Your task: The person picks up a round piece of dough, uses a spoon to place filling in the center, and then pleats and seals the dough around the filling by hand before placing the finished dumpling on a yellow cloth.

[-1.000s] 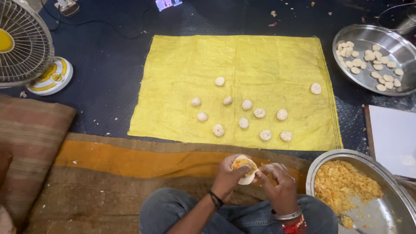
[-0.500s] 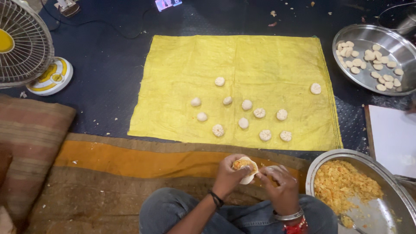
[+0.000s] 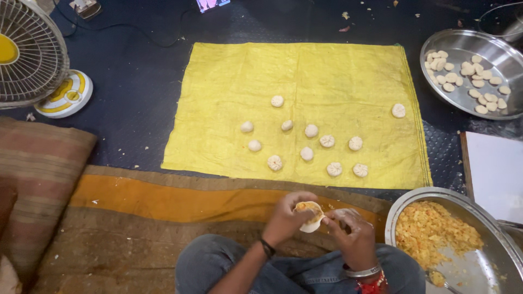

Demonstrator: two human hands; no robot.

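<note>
The left hand (image 3: pixel 284 219) cups a small round white dough wrapper heaped with orange filling (image 3: pixel 309 215) over the lap, fingers curled beneath it, while the right hand (image 3: pixel 351 234), just beside it, pinches its right-hand rim.

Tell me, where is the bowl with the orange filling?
In the head view, the steel bowl of orange filling sits at the bottom right, just right of the person's right hand and below the white board.
</note>
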